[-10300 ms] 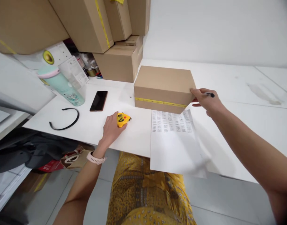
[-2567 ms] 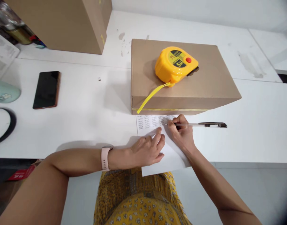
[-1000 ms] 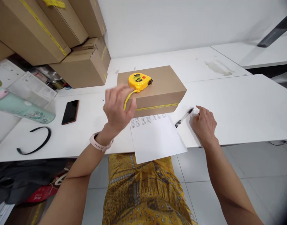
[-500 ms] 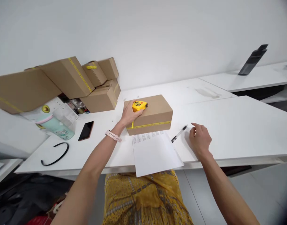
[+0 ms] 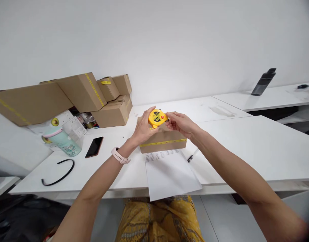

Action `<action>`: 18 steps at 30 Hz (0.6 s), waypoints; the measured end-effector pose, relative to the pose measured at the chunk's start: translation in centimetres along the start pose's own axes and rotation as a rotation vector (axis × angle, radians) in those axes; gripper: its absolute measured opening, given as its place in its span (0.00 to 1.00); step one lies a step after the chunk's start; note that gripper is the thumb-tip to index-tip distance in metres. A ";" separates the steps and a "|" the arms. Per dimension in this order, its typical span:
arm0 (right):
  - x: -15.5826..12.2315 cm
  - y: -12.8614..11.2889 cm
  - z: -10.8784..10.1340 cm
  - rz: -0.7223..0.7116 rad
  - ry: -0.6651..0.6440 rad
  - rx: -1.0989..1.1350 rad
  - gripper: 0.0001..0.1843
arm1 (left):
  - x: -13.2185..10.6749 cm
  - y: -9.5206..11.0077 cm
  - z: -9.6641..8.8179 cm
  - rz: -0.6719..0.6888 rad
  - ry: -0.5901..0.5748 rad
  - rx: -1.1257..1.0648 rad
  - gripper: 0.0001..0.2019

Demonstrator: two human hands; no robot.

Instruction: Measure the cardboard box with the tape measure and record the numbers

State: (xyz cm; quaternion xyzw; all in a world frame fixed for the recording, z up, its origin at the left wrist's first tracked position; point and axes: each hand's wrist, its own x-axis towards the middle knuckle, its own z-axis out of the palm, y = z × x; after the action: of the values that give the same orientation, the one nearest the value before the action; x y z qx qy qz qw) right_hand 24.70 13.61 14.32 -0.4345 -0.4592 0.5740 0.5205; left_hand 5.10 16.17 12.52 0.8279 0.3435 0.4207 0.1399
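Note:
My left hand (image 5: 143,127) grips a yellow tape measure (image 5: 157,118) and holds it up just above a small cardboard box (image 5: 166,142) sealed with yellow tape. My right hand (image 5: 180,123) meets it from the right, with fingertips pinched at the tape measure's front end. A sheet of paper (image 5: 169,173) with rows of handwriting lies in front of the box and overhangs the table edge. A pen (image 5: 192,156) lies on the table beside the sheet, partly hidden under my right forearm.
On the white table (image 5: 250,148), a black phone (image 5: 94,147), a mint bottle (image 5: 61,142) and a black curved band (image 5: 59,169) lie to the left. Several cardboard boxes (image 5: 76,97) are stacked against the wall behind them. A second table (image 5: 272,97) stands at the far right.
My left hand has lifted the tape measure off the box. My right hand has left the table by the pen and come up to the tape measure's front end.

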 end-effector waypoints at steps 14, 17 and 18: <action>4.1 0.0 1.2 -0.067 -0.024 -0.018 0.12 | 2.3 -3.3 0.7 -0.132 0.234 -0.402 0.32; 5.2 0.3 0.6 -0.017 -0.084 0.055 0.11 | 2.4 -3.2 0.4 -0.071 0.182 -0.325 0.30; 5.6 0.3 0.3 -0.014 -0.098 0.084 0.11 | 2.4 -3.3 0.1 -0.068 0.155 -0.312 0.30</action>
State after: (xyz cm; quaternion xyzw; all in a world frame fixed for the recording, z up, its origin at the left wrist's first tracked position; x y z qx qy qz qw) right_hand 23.88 19.14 13.95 -0.3803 -0.4625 0.6100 0.5191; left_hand 4.69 20.23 12.19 0.7491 0.3116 0.5265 0.2541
